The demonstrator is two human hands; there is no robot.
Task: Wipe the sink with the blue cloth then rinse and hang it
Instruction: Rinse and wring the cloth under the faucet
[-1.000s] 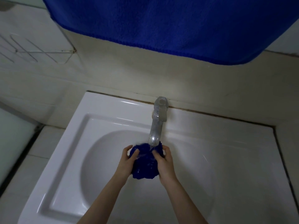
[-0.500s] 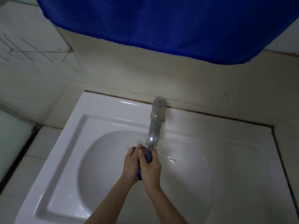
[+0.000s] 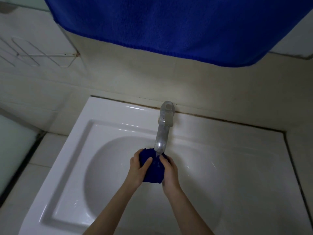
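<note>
The blue cloth (image 3: 153, 172) is bunched into a wad over the bowl of the white sink (image 3: 118, 126), right under the spout of the metal tap (image 3: 161, 133). Water runs from the spout onto the cloth. My left hand (image 3: 138, 167) grips the wad's left side, thumb across the front. My right hand (image 3: 169, 173) clasps its right side. Both forearms reach up from the bottom edge of the view.
A large blue towel (image 3: 169, 26) hangs across the top of the view, in front of the tiled wall. A white wire rack (image 3: 33, 55) is fixed to the wall at the upper left. A tiled counter (image 3: 49, 146) borders the sink on the left.
Half a second ago my hands were pressed tight together with the cloth almost hidden. They have since spread apart, and the wad shows between them under the running water.
</note>
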